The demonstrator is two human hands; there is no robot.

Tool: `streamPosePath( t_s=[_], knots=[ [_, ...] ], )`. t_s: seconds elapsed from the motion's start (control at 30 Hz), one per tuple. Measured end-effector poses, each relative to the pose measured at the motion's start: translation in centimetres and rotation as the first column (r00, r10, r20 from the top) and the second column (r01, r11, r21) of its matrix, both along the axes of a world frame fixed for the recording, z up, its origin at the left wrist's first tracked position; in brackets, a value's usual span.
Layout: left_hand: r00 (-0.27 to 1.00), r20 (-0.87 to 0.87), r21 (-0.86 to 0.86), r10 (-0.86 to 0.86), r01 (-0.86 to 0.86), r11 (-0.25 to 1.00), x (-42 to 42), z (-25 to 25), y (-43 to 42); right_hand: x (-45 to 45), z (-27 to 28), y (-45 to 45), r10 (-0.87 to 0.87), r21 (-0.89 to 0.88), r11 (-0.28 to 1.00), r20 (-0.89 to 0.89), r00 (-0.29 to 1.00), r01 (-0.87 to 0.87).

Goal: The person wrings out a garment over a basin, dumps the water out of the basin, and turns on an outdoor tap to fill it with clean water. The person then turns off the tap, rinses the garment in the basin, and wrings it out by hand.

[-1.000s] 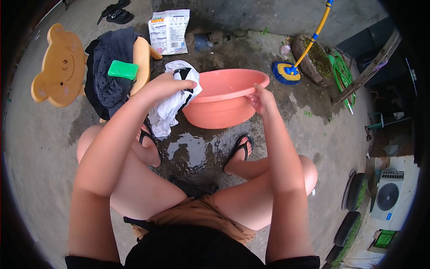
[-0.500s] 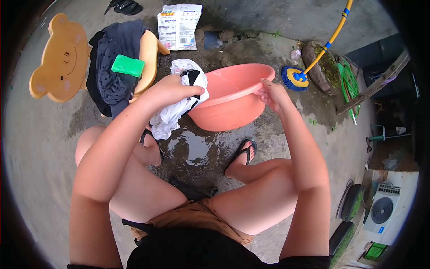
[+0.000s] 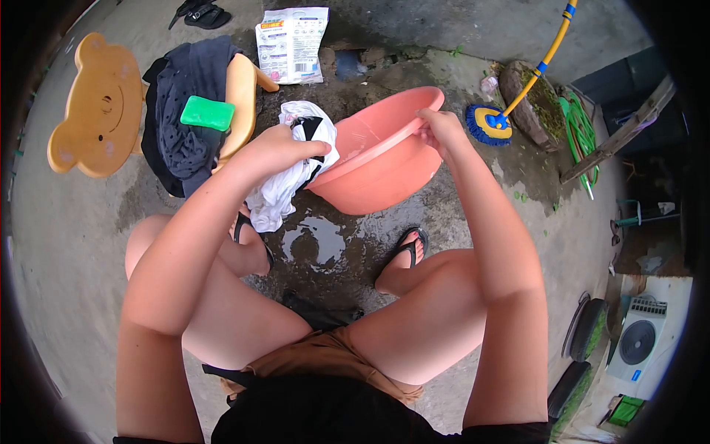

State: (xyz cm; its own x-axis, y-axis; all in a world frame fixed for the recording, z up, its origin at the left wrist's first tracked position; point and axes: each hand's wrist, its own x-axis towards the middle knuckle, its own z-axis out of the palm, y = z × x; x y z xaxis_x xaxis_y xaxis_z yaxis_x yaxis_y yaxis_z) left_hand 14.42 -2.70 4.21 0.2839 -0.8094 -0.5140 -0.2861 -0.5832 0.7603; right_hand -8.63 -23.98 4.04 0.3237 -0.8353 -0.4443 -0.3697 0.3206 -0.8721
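A pink plastic basin (image 3: pixel 384 174) is tilted in front of me, its right side raised. My right hand (image 3: pixel 441 133) grips its right rim, thumb on top and fingers curled underneath. At the basin's left edge my left hand (image 3: pixel 288 153) is closed on a wet white garment with black parts (image 3: pixel 275 198). The garment bunches over that side and hangs down outside it. Whether the left fingers also hold the rim beneath the cloth is hidden.
A yellow bear-faced chair (image 3: pixel 240 111) at left bears dark clothes (image 3: pixel 185 70) and a green soap bar (image 3: pixel 208 113). Behind stands a detergent bag (image 3: pixel 292 48). A blue-yellow brush (image 3: pixel 489 124) and a green hose (image 3: pixel 580 137) lie right. Water (image 3: pixel 314 240) wets the ground between my feet.
The basin's right side has risen and tipped further toward the left, with my right hand moving up and left on its rim. My left hand and the garment have barely moved.
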Motion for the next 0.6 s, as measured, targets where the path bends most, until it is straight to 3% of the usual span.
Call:
streamPosePath(
  t_s=[0.3, 0.57, 0.6],
  knots=[
    [0.999, 0.040, -0.033, -0.007, 0.008, 0.999, 0.1, -0.3, 0.2, -1.7, 2.6, -1.0, -0.045, -0.310, 0.951, -0.099, 0.994, 0.012],
    [0.998, -0.041, -0.028, -0.041, 0.040, 0.999, -1.0, 1.8, 0.9, -3.1, 4.9, -0.9, -0.022, -0.516, 0.850, -0.240, 0.970, -0.108],
    [0.998, -0.035, -0.035, -0.044, 0.043, 0.998, -1.0, 1.5, 0.8, -3.1, 4.8, -0.8, 0.010, -0.525, 0.831, -0.320, 0.947, -0.185]
  ],
)
